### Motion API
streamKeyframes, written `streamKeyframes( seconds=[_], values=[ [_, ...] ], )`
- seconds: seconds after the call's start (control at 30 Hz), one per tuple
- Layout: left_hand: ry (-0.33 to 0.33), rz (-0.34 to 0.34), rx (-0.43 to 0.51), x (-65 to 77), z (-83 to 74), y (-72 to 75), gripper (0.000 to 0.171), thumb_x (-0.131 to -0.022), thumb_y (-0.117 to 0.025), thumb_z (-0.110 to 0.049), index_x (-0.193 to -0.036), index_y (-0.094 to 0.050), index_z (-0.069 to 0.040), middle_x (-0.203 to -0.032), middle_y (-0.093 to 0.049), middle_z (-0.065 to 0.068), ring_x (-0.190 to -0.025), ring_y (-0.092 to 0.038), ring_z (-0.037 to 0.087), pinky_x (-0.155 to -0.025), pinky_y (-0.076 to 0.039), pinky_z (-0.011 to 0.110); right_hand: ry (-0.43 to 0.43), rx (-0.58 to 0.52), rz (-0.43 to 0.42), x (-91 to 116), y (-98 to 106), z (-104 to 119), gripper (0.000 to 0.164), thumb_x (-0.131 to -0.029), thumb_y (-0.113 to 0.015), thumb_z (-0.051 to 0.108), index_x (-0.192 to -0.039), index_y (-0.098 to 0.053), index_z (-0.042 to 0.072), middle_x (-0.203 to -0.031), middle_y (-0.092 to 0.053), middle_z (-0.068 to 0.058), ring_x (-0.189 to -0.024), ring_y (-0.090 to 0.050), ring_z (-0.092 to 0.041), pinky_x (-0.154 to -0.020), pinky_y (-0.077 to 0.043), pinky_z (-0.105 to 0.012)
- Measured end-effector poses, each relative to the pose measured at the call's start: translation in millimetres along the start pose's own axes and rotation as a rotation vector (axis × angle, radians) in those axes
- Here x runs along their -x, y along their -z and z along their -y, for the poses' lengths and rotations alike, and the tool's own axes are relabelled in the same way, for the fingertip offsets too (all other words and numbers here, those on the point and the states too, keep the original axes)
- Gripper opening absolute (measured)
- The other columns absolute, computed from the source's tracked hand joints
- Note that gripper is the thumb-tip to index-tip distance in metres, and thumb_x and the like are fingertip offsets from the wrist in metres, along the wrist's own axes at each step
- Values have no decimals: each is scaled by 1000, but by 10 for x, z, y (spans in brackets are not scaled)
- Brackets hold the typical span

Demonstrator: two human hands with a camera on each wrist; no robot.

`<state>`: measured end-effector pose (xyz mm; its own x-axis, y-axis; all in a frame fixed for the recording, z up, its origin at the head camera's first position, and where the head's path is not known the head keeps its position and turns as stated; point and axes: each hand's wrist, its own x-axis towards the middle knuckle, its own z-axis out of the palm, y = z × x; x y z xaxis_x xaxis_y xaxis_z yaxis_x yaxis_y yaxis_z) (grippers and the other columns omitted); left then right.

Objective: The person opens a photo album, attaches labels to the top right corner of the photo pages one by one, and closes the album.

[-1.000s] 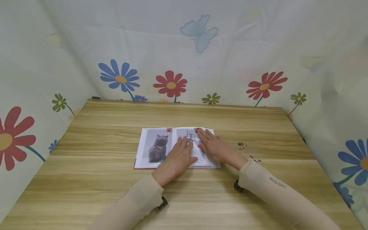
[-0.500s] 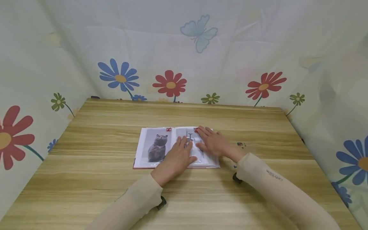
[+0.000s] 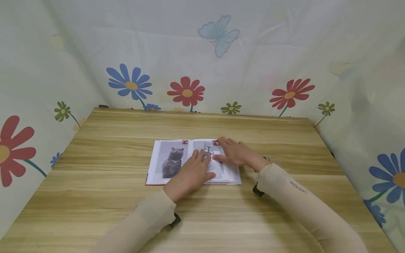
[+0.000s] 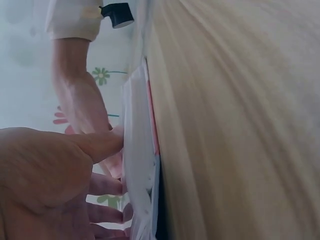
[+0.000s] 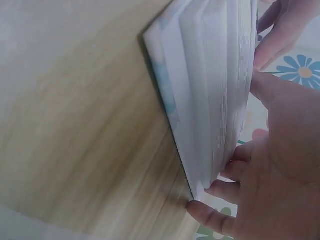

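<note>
A photo album lies spread flat on the table. Its left page carries a picture of a grey cat; much of the right page's picture is covered by the hands. My left hand rests on the right page, fingers spread and thumb toward the near edge. At the far right corner of that page is my right hand, its thumb on the picture and its fingertips at the page edge beside a red sticker. In the right wrist view, several thick sleeved pages show edge-on beside the right fingers.
A second red sticker sits at the top of the left page. Tiny dark specks are on the wooden table past the right wrist. Flower-printed cloth surrounds the table's back and sides.
My right hand has shifted slightly outward and its thumb has spread farther left over the picture. The right forearm now covers more of the table specks. My left hand stays nearly in place.
</note>
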<state>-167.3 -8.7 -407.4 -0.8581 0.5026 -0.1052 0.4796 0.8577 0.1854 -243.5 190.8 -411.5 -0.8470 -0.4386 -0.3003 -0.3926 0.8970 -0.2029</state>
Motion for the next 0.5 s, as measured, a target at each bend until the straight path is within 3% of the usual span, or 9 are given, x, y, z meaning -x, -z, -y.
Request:
streamKeyframes(
  seconds=[0.23,0.5],
  values=[
    [12,26,112,-44,85,88,72,-94,-71,-46,-150,-50,-5,-160,-40,22,-148,-38,38,-121,-40,51,-7,-14,-20,-24,-16,3,92,-100,-42,69,-165,-17,8,-171,-22,-17,-157,-25,-41,-122,-23,-72],
    [37,4,220,-83,155,97,69,-91,-77,-38,-147,-55,-4,-158,-43,21,-149,-39,36,-125,-35,48,-37,-18,-26,-33,-34,3,94,-99,-42,70,-165,-15,8,-171,-22,-18,-158,-24,-41,-123,-22,-71]
  ],
)
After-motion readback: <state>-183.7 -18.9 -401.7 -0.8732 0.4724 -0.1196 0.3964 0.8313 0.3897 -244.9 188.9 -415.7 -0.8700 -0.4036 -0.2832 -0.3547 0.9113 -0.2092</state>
